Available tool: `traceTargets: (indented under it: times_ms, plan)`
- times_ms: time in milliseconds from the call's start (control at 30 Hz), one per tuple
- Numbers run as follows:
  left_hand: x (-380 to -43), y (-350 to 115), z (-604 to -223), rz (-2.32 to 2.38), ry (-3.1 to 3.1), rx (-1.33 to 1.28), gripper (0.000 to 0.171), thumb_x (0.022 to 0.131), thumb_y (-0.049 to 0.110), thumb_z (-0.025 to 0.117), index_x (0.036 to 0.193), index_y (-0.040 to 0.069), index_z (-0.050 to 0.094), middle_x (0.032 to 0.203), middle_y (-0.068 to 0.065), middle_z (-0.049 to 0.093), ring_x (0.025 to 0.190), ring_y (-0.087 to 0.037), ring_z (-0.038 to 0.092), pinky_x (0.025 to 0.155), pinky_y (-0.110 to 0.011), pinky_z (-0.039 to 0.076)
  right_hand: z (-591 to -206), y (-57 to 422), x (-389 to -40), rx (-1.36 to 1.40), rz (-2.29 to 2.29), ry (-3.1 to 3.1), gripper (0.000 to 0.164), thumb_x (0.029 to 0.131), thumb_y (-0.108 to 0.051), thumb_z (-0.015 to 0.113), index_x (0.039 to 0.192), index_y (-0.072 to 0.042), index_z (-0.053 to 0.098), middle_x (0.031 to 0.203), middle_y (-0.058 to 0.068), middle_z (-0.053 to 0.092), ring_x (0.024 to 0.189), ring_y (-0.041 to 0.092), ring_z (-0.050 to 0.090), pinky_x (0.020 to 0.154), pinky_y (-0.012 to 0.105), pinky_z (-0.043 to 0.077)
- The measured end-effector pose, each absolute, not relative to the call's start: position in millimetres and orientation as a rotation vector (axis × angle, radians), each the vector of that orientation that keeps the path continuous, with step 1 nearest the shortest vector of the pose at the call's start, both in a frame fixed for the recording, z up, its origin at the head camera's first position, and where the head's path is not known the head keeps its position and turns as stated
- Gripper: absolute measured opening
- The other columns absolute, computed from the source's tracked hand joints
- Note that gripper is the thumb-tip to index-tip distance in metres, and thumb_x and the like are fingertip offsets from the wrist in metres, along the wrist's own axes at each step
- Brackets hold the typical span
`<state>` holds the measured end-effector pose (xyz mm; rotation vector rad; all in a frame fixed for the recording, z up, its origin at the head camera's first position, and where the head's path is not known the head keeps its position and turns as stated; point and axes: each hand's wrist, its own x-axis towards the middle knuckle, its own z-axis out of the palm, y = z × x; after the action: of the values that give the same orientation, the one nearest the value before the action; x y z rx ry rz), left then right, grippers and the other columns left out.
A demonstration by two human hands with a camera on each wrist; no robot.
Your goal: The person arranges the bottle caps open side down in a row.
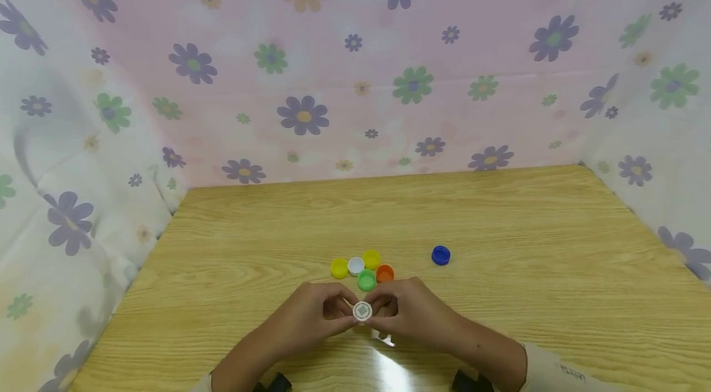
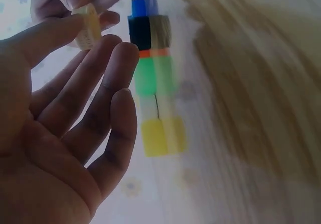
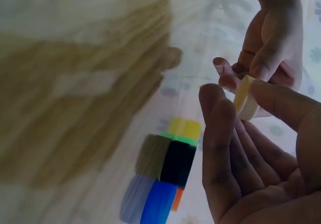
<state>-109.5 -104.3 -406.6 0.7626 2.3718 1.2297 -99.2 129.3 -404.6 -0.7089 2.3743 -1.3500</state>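
Note:
A small round white bottle cap (image 1: 362, 311), with a printed square pattern on its top, is held between both hands. My left hand (image 1: 311, 315) pinches its left edge between thumb and forefinger; my right hand (image 1: 413, 312) pinches the right edge the same way. In the left wrist view the cap (image 2: 88, 27) is tilted on edge, the other fingers loosely bent. Just beyond the hands lie a green cap (image 1: 366, 280), an orange cap (image 1: 385, 273), a white cap (image 1: 356, 266) and two yellow caps (image 1: 339, 268). The orange one is partly covered by the right hand.
A blue cap (image 1: 441, 255) lies apart to the right on the wood-grain table (image 1: 250, 225). A black cap-like piece (image 3: 177, 163) shows in the wrist views near the blue one. Flowered cloth (image 1: 344, 71) stands behind and at both sides.

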Motion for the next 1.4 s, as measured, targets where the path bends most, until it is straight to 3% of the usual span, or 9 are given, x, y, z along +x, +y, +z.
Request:
traceTargets:
  times_ms: [200, 400, 867, 1400]
  plan:
    - [-111.2, -109.2, -406.1, 1.185, 2.341, 0.733, 0.019, 0.088, 0.029, 0.078, 0.102, 0.019, 0.072, 0.084, 0.011, 0.073, 0.075, 0.000, 0.066, 0.067, -0.019, 0.054, -406.4, 118.8, -102.3, -0.654, -1.295, 2.354, 0.017, 0.088, -0.024, 0.079, 0.098, -0.012, 0.073, 0.079, -0.008, 0.072, 0.069, 0.004, 0.067, 0.060, 0.020, 0.055]
    - [-113.7, -109.2, -410.5, 1.139, 2.357, 0.738, 0.021, 0.085, 0.028, 0.081, 0.099, 0.016, 0.071, 0.080, 0.012, 0.071, 0.071, 0.001, 0.064, 0.065, -0.019, 0.053, -407.1, 112.8, -104.8, -0.646, -1.241, 2.344, 0.015, 0.086, -0.014, 0.079, 0.098, -0.008, 0.072, 0.071, -0.007, 0.070, 0.059, 0.005, 0.064, 0.055, 0.021, 0.053]
    - [-113.5, -110.1, -417.6, 1.069, 2.401, 0.750, 0.020, 0.084, 0.027, 0.081, 0.097, 0.016, 0.071, 0.072, 0.015, 0.066, 0.064, 0.002, 0.060, 0.063, -0.018, 0.051, -408.9, 108.5, -109.2, -0.656, -1.161, 2.327, 0.018, 0.085, -0.006, 0.078, 0.101, -0.006, 0.071, 0.066, -0.009, 0.064, 0.056, 0.003, 0.059, 0.055, 0.019, 0.050]
    - [-112.8, -110.8, -414.8, 1.017, 2.418, 0.761, 0.018, 0.086, 0.025, 0.080, 0.098, 0.014, 0.072, 0.070, 0.014, 0.062, 0.061, 0.002, 0.057, 0.058, -0.018, 0.050, -410.1, 106.2, -108.9, -0.635, -1.120, 2.329, 0.019, 0.086, -0.010, 0.078, 0.102, -0.009, 0.069, 0.065, -0.009, 0.061, 0.051, 0.004, 0.055, 0.049, 0.019, 0.045]
